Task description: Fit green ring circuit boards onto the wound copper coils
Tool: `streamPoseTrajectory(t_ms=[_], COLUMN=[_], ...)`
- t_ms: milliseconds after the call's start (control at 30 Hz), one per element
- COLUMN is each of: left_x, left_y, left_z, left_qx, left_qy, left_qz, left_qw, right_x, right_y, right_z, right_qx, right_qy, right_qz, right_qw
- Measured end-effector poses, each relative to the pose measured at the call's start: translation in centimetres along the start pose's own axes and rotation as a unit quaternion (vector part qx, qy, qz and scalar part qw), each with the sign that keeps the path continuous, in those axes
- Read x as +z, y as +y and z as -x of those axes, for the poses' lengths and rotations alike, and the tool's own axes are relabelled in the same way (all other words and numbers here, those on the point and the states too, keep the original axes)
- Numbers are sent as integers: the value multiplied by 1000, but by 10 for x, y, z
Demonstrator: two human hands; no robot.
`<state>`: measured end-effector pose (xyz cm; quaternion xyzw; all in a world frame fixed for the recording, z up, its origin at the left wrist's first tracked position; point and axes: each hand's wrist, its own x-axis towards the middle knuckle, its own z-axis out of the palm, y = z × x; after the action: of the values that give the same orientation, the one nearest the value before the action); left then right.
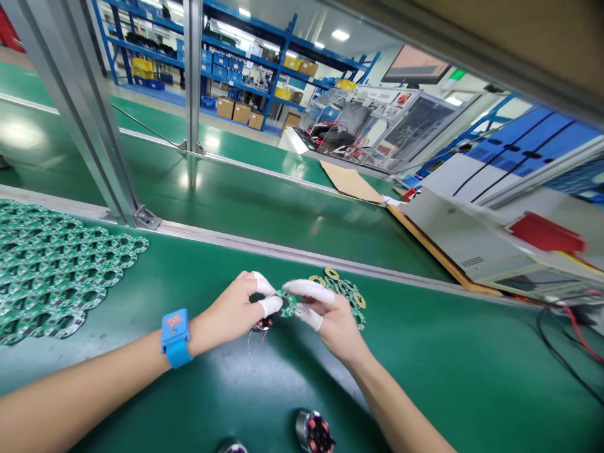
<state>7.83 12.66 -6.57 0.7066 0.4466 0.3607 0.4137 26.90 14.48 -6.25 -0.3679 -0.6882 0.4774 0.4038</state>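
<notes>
A small green ring-shaped circuit board (289, 306) is held up between my two hands. My left hand (248, 305) pinches its left edge with thumb and forefinger in white finger cots; a blue wrist strap (175, 338) is on that wrist. My right hand (330, 311), also in white finger cots, grips the board's right side. Just under my left fingers shows a motor part with copper windings (264, 324), thin wires trailing down; whether it is held or resting on the bench is hidden. Another copper-wound motor part (315, 431) lies near the bottom edge.
Many ring circuit boards (51, 270) cover the left of the green bench (448, 371). More boards (348, 288) and yellow rings (331, 274) lie behind my right hand. A metal post (94, 119) rises at left. Black and red cables (573, 333) lie at right.
</notes>
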Motion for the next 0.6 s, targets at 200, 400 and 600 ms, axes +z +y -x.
streamPoseTrajectory(t_ms=[200,400,600], left_x=[4,7,-4], left_y=[0,0,-20], left_z=[1,5,6], left_qx=[-39,-36,-4], left_qy=[62,50,-71], left_qz=[28,-4,-219], left_qw=[997,998,973], right_x=[13,15,3], right_y=[-15,-7,-5], right_z=[12,19,7], right_qx=[12,-107,-9], right_qy=[19,56,28], right_qz=[217,422,336], right_qw=[976,899,941])
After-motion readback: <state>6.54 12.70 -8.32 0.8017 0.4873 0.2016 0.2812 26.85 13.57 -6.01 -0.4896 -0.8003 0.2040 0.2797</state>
